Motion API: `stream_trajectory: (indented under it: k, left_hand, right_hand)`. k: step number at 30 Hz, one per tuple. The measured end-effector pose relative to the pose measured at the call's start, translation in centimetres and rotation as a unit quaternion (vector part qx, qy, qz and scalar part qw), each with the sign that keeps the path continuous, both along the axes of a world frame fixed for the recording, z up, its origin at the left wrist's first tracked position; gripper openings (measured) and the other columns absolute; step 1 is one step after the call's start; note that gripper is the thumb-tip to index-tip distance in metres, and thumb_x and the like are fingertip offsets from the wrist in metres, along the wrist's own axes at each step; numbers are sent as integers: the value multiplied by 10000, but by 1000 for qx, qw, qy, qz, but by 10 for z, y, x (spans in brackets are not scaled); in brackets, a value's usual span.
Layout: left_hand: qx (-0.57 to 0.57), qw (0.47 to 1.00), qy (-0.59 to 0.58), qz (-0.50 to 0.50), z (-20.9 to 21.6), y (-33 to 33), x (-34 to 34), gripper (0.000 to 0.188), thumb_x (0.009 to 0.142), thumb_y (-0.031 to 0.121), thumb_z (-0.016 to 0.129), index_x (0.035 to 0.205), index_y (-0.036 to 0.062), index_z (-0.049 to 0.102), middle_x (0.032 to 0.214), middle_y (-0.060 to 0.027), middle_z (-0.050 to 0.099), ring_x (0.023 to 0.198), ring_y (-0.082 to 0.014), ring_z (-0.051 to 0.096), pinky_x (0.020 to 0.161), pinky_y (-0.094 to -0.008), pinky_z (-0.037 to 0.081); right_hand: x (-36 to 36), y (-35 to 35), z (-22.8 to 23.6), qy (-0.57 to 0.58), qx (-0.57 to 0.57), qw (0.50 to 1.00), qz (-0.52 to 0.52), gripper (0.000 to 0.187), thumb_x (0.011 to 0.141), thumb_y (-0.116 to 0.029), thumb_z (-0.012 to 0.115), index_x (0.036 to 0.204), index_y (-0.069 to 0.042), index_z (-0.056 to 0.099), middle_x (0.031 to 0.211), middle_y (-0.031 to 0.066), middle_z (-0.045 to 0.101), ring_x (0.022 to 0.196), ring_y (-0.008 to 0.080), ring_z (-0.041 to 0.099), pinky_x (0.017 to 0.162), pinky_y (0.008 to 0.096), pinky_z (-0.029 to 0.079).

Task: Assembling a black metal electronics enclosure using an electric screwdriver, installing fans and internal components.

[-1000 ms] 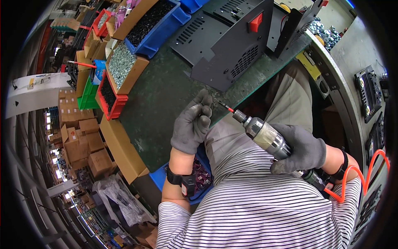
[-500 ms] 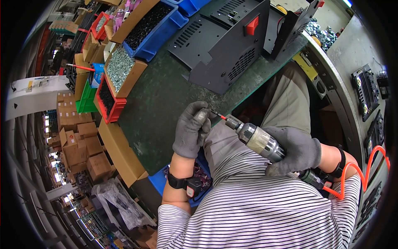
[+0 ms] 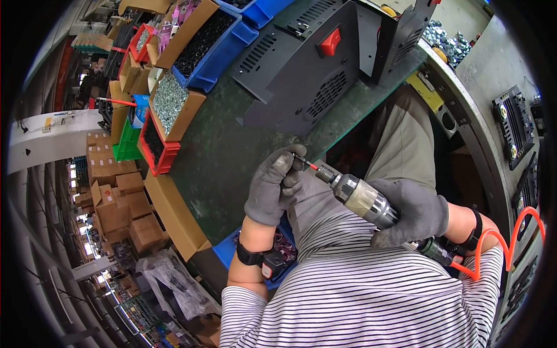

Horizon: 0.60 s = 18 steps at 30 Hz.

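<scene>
In my right hand (image 3: 412, 211), gloved in grey, lies a pneumatic screwdriver (image 3: 365, 200) with an orange air hose (image 3: 484, 232) at its back end. Its bit points up and left toward my left hand (image 3: 271, 184), also in a grey glove. The left thumb and fingers are pinched together at the tip of the bit, around a small dark piece, perhaps a screw, too small to make out surely. Beyond the hands a black sheet-metal housing (image 3: 284, 98) with a round vent grille and a red rocker switch (image 3: 329, 42) stands on the green bench top (image 3: 214, 156).
Along the left bench edge stand a blue bin (image 3: 217, 58) of black screws, a cardboard box (image 3: 171, 104) of silver screws and a red bin (image 3: 156, 145) of dark ones. A blue tray (image 3: 227, 250) sits beneath my left forearm. Circuit boards (image 3: 513, 127) lie at the right.
The view has shifted slightly, so the housing appears a little farther left. My left fingers have turned slightly at the bit's tip; the right hand keeps the same hold on the screwdriver.
</scene>
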State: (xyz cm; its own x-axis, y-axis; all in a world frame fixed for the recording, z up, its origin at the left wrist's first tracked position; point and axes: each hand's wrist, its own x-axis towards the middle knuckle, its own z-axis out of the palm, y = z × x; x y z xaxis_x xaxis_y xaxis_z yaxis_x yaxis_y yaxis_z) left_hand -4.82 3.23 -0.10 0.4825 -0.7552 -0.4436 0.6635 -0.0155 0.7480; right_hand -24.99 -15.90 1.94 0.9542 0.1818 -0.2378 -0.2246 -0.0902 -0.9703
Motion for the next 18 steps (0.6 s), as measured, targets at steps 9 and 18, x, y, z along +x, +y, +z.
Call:
stream_trajectory:
  k: [9, 18]
  left_hand:
    - [84, 990, -114, -8, -3, -24, -15, 368, 882, 323, 604, 1031, -13, 588, 710, 27, 486, 506, -22, 331, 421, -163, 271]
    - [239, 771, -570, -154, 25, -34, 13, 420, 779, 380, 707, 974, 13, 642, 864, -93, 664, 717, -187, 599, 666, -306, 473]
  right_hand:
    - [-10, -15, -5, 41, 14, 999, -14, 676, 627, -220, 794, 1191, -14, 482, 880, 84, 610, 786, 184, 590, 745, 303, 478]
    - [-36, -59, -17, 66, 47, 983, -164, 670, 658, -223, 765, 1225, -13, 476, 882, 74, 576, 772, 159, 544, 760, 289, 471]
